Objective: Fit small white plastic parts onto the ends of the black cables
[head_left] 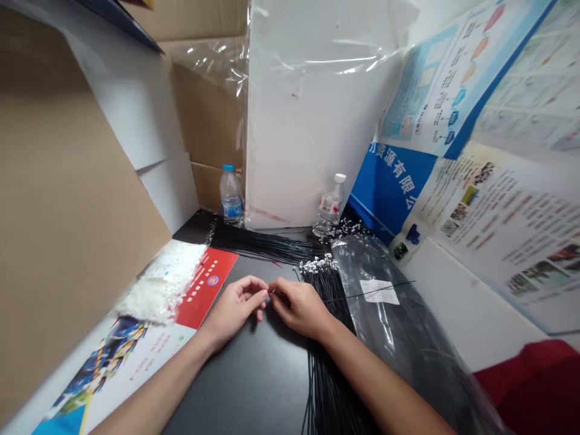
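Note:
My left hand and my right hand meet fingertip to fingertip above the dark table. A thin black wire runs from my right hand out to the right, past the forearm. Left thumb and index finger are pinched at the wire's end; whatever small piece lies between them is too small to make out. Under my right wrist and forearm lies a thick bundle of black wires, with white connectors on its far ends. Further back, another bundle of black wires lies crosswise.
Left, a clear bag of small white pieces rests on printed sheets. A clear plastic bag with a white label lies right. Two bottles stand at the back near loose white bits. Cardboard walls the left.

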Motion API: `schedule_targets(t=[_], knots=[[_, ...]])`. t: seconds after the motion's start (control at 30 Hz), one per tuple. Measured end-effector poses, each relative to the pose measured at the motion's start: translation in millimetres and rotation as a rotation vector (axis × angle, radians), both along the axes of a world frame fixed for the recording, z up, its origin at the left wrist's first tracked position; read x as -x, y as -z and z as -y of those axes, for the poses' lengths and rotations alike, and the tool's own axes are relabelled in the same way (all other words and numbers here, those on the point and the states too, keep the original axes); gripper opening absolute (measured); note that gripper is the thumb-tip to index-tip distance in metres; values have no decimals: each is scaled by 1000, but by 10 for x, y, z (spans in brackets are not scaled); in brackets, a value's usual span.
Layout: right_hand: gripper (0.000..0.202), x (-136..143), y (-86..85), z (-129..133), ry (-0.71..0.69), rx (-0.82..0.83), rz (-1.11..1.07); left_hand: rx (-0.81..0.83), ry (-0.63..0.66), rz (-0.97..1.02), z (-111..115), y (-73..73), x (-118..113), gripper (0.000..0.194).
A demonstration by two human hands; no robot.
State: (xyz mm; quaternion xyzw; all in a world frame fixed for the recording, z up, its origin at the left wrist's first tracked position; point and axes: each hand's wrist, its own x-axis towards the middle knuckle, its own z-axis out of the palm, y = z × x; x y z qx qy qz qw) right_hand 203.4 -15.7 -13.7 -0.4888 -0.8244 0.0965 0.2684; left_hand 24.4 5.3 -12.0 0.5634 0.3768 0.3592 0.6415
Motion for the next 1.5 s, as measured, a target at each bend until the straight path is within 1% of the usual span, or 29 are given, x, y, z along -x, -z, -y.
schedule_targets(t=[0.17, 0.37, 0.6, 0.87, 1.17, 1.4, 1.5], knots=[[10, 2, 19, -4, -32, -20, 6, -11, 4, -47, 2, 22, 0, 28], [10, -10, 19, -10, -24, 0, -26, -17, 14, -54, -24, 38, -7, 26], [11, -2, 35, -26, 7, 30, -111, 25, -9, -18, -24, 6, 14, 24], [9, 5, 35, -20, -5, 49, -177, 26, -29, 26, -38, 60, 24, 22], [5, 1, 36, -17, -33, 49, -186, 21, -14, 58, -39, 89, 34, 28], [4, 0, 26, -2, -61, 23, -187, -2, -7, 42, -12, 66, 29, 24], [8, 1, 25, 4, -64, 16, -195, -14, -12, 43, -4, 74, 33, 24]])
